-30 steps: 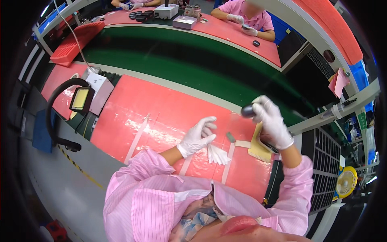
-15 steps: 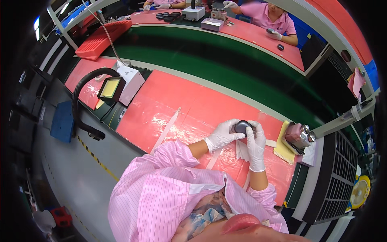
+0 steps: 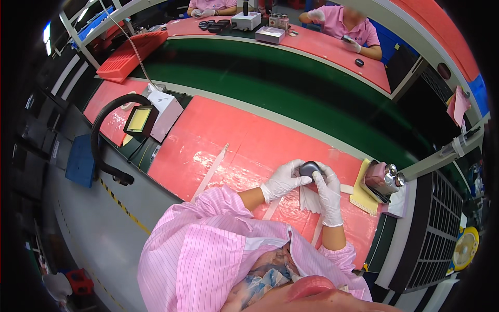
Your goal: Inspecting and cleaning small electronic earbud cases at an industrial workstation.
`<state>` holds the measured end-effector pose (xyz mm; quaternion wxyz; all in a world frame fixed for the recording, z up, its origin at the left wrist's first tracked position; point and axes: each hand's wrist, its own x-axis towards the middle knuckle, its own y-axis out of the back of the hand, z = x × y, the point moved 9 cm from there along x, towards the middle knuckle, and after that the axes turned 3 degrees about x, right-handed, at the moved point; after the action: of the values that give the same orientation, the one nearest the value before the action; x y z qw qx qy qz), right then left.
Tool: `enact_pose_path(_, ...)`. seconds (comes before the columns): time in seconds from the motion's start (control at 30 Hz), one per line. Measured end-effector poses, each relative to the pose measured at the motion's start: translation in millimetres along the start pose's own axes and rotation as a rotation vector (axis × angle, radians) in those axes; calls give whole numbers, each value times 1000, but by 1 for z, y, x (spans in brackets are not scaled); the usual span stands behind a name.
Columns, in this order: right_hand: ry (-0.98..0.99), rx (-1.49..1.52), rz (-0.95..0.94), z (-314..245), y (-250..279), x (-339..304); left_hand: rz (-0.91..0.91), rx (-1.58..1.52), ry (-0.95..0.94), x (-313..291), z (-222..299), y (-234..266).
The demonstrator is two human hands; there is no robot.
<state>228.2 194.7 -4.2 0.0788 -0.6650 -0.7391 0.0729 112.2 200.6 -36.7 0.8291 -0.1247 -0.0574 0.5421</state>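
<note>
Between both hands, above the pink-red mat (image 3: 249, 130), I hold a small dark rounded case (image 3: 310, 168) with a smooth surface. My left hand (image 3: 285, 181), in a white glove, grips its left side with thumb and fingers. My right hand (image 3: 328, 195), gloved too, closes on its right side, the thumb against its front. Under the hands, a folded white cloth or paper (image 3: 309, 200) lies on the mat, partly covered by the right hand. White tape strips run across the mat near my forearms.
Right of my hands stand metal-topped bottles (image 3: 391, 174) in a holder, beside a yellow pad (image 3: 364, 191). At left are a white box (image 3: 165, 115) and a black flexible hose (image 3: 99, 135). A red tray (image 3: 130, 54) lies beyond. Two people work at the far bench.
The case has tilted slightly in my fingers, showing more of its face. My hands have shifted slightly. Across the way, a person's raised hand has moved right and down.
</note>
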Motion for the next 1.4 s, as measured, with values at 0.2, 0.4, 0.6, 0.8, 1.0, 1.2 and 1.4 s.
enact_pose_path(0.2,622,-959,110,-61,-31,-24,-97,-211,159,0,-10,-1)
enact_pose_path(0.4,543,-615,48,-55,-18,-17,-52,-225,-106,0,20,-8)
enact_pose_path(0.6,168,-233,119,-9,2,-6,30,-152,21,-2,5,1)
enact_pose_path(0.8,-167,216,221,18,18,-7,41,-130,63,-5,5,-1)
enact_pose_path(1.0,88,-109,161,-7,11,-7,7,-183,122,-10,-1,-3)
enact_pose_path(1.2,67,33,99,-12,3,-11,-8,-107,91,-14,3,-9)
enact_pose_path(1.4,277,-325,178,-24,2,-11,58,-222,1,-8,15,-6)
